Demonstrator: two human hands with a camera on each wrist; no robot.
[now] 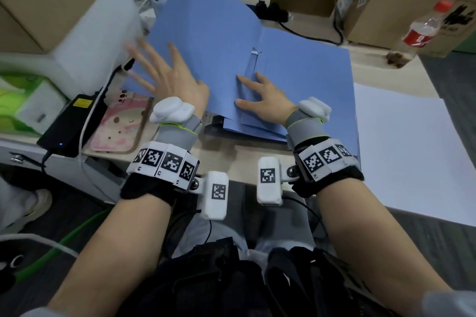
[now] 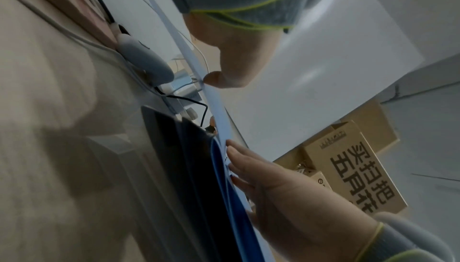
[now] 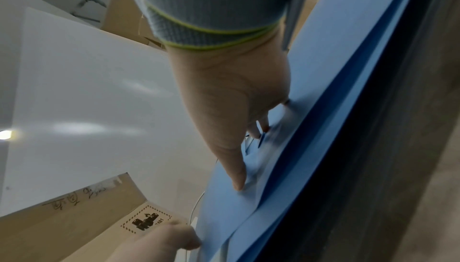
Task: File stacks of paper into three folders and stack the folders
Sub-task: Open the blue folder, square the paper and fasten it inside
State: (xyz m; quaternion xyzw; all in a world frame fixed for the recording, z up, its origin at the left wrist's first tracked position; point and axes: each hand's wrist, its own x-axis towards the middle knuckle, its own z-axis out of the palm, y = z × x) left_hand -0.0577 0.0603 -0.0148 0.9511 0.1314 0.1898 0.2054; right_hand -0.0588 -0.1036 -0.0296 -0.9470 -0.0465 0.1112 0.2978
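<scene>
An open blue card folder (image 1: 283,64) lies spread on the pale wooden table (image 1: 247,159), on top of other blue folders whose edges show at the near side. The right hand (image 1: 268,100) presses on its central flap with fingers (image 3: 239,179) extended, gripping nothing. The left hand (image 1: 170,77) lies flat on the left cover, fingers spread. White paper sheets (image 1: 407,152) sit just right of the folders, a red-capped plastic bottle (image 1: 422,31) beyond.

Matt blue card folder (image 1: 296,69)
</scene>
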